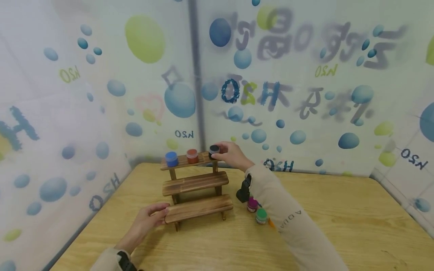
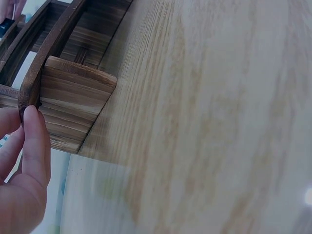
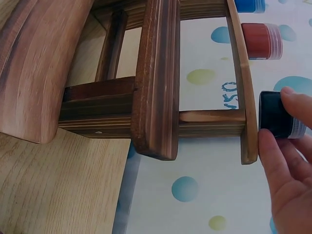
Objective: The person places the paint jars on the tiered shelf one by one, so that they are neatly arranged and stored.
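Observation:
A three-step wooden stand is on the table. My left hand pinches the left end of its lowest step between thumb and fingers, as the left wrist view also shows. At the right end of the top step, my right hand pinches a small black paint jar between thumb and fingers. The jar is at the step's surface; whether it bears its full weight there I cannot tell. Along the same step stand a red-brown paint jar and, at the left end, a blue paint jar.
Right of the stand, a purple jar and a green jar sit on the table, partly beside my right sleeve. An orange bit shows under the sleeve. A bubble-printed curtain hangs behind the table.

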